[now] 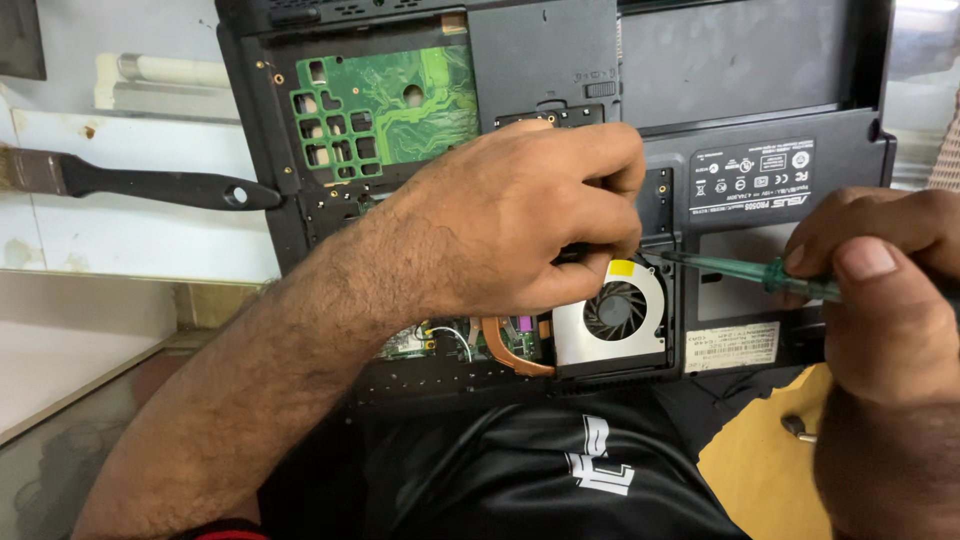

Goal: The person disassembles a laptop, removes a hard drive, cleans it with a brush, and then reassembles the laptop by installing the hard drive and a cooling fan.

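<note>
Across the person's lap lies an upturned black laptop (760, 90) with its bottom covers off, showing a green circuit board (390, 100) and a round cooling fan (615, 310). Just above the fan, the left hand (520, 215) rests on the case, fingers curled together; whether they pinch anything cannot be told. The right hand (890, 290) pinches a green-handled screwdriver (750, 270), its tip touching the case beside the fan. A black-handled brush (150, 185) lies on the counter, left of the laptop.

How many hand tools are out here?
2: a green-handled screwdriver in the right hand, tip at the laptop beside the fan; a black-handled brush lying left. Others may be hidden.
</note>
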